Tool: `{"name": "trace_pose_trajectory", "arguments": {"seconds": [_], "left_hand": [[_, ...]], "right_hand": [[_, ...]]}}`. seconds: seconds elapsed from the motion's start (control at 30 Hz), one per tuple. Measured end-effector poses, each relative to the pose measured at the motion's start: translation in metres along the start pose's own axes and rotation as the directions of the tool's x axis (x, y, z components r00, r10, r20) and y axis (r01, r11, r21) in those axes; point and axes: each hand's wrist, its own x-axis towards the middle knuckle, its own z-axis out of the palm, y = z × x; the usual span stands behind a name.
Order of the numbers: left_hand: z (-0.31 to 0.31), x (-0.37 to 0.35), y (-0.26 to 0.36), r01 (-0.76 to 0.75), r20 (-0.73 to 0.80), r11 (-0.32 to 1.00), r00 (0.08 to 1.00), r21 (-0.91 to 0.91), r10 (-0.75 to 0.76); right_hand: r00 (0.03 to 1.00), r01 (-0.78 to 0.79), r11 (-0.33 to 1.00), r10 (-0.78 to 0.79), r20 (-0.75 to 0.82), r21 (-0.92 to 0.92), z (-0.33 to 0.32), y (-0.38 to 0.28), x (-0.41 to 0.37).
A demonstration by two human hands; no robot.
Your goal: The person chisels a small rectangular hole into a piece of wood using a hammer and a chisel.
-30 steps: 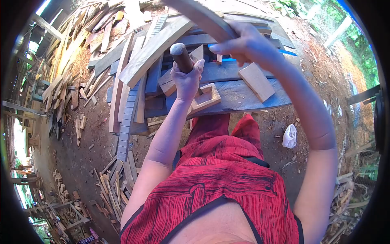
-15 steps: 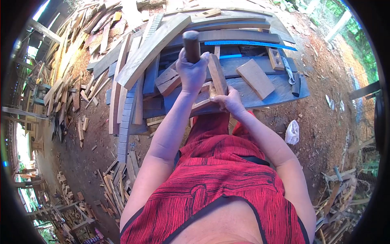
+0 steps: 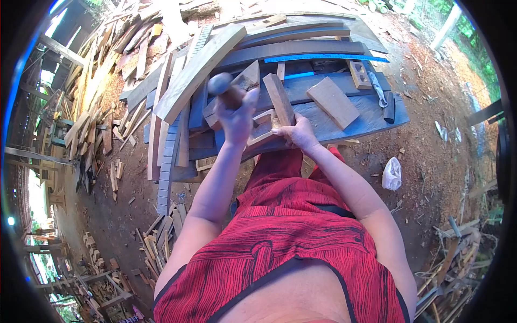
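My left hand (image 3: 235,118) is wrapped round a dark mallet-like tool (image 3: 221,86) with a rounded grey end, slightly blurred, raised over the bench. My right hand (image 3: 299,133) is closed round the lower end of an upright, tilted wooden block (image 3: 279,99). Beside that hand, a notched wooden piece (image 3: 263,138) lies at the bench's near edge, its joint with the block partly hidden by the fingers. A flat rectangular block (image 3: 334,102) rests on the bench to the right.
Long planks (image 3: 202,72) cross the bench (image 3: 371,116) on the left. A blue ruler (image 3: 323,57), a slotted block (image 3: 359,75) and a metal tool (image 3: 379,89) lie farther back or right. Scrap wood covers ground at left; a white bag (image 3: 392,173) lies at right.
My left hand has moved left and down with the tool, whose grey end has tipped leftward. My right hand still holds the upright block; the whole view has shifted slightly.
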Motion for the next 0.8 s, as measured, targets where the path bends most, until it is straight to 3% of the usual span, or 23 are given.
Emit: {"name": "trace_pose_trajectory", "arguments": {"seconds": [0.03,0.1,0.23,0.33,0.63,0.8], "left_hand": [[-0.008,0.002,0.001,0.001,0.006,1.000,1.000,0.007,-0.001],[-0.023,0.003,0.003,-0.004,-0.169,0.995,0.985,-0.096,-0.012],[-0.023,0.004,0.012,-0.062,-0.211,0.992,0.977,-0.108,0.038],[-0.011,0.003,0.011,-0.057,-0.104,0.994,0.993,-0.094,0.047],[0.004,0.001,0.001,-0.021,0.015,1.000,1.000,-0.004,0.021],[0.002,0.006,-0.004,0.011,0.106,1.000,0.994,-0.001,-0.011]], "right_hand": [[0.997,0.077,0.997,-0.078,-0.021,-0.029,0.001,0.002,0.001],[0.999,0.045,0.999,-0.045,-0.007,0.006,0.001,0.001,-0.002],[1.000,-0.015,1.000,0.015,0.009,-0.028,-0.001,-0.005,-0.005],[1.000,0.017,1.000,-0.017,0.018,0.006,0.000,-0.007,-0.007],[0.998,0.066,0.997,-0.066,-0.014,-0.037,0.000,0.000,-0.002],[1.000,-0.005,0.999,0.006,0.017,-0.047,-0.002,-0.006,-0.004]]}}
